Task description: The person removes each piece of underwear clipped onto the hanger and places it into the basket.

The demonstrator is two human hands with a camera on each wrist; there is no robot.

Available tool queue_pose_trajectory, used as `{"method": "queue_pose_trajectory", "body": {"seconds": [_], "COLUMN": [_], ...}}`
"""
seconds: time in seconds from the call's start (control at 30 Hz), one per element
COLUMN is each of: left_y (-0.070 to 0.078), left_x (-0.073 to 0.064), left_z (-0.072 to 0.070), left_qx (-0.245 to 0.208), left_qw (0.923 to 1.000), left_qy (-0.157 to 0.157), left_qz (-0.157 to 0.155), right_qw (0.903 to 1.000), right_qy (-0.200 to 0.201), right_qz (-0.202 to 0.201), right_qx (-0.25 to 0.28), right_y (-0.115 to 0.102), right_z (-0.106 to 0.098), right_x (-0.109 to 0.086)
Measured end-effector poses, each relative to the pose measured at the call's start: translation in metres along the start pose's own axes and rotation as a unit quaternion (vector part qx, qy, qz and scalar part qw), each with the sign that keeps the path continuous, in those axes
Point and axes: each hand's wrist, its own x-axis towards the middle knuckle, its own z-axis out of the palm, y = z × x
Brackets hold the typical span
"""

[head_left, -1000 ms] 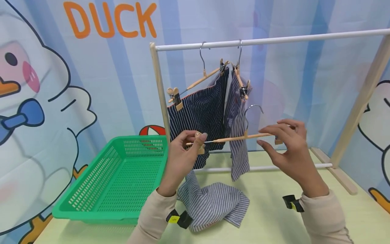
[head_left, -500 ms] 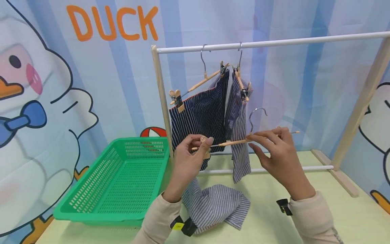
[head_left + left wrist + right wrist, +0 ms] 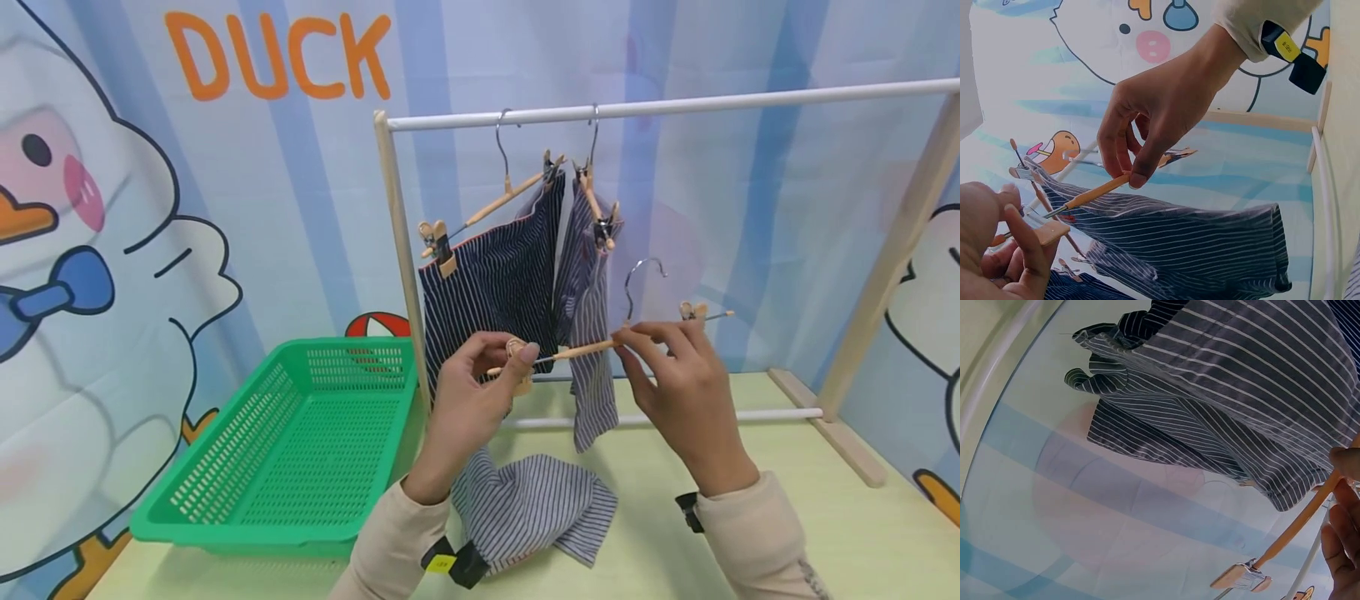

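Note:
A wooden clip hanger with a metal hook is held in the air before the rack. My left hand pinches the clip at its left end. Close to the hook's base, the thumb and fingertips of my right hand pinch the bar. The hanger's other clip sticks out beyond the right hand, holding no cloth. In the left wrist view both the left hand and right hand grip the bar. Below them a striped grey garment lies crumpled on the table.
Behind the hands, dark striped shorts and a grey striped garment hang by clip hangers from the rack's white rail. A green basket stands on the table at left. The rack's wooden foot is at right.
My right hand has moved left along the hanger to near its hook and now pinches the bar. The left hand has shifted slightly right and down with its clip.

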Motion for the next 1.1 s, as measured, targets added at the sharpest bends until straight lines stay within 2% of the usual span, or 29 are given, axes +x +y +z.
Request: {"method": "queue_pose_trajectory", "body": {"seconds": [0.37,0.57,0.73,0.8,0.97,1.1], "left_y": [0.005,0.012,0.012,0.010,0.005,0.001], "left_x": [-0.006,-0.010,-0.013,-0.014,-0.010,-0.005], "left_z": [0.003,0.002,0.000,-0.002,-0.007,-0.012], "left_qx": [-0.007,0.025,0.072,0.081,0.110,0.180], "left_qw": [0.9969,0.9926,0.9814,0.9774,0.9671,0.9518], "left_qy": [-0.060,-0.090,-0.137,-0.158,-0.210,-0.235], "left_qz": [0.050,0.078,0.113,0.116,0.093,0.081], "right_qw": [0.9994,0.9980,0.9955,0.9934,0.9862,0.9765], "right_qy": [0.006,0.013,0.043,0.058,0.094,0.128], "right_qz": [0.012,0.029,0.050,0.058,0.085,0.111], "right_qx": [0.032,0.055,0.068,0.080,0.107,0.133], "right_y": [0.004,0.005,0.006,0.008,0.018,0.028], "right_z": [0.001,-0.002,-0.005,-0.006,-0.007,-0.007], "right_x": [-0.003,-0.001,0.000,0.000,0.002,0.006]}}
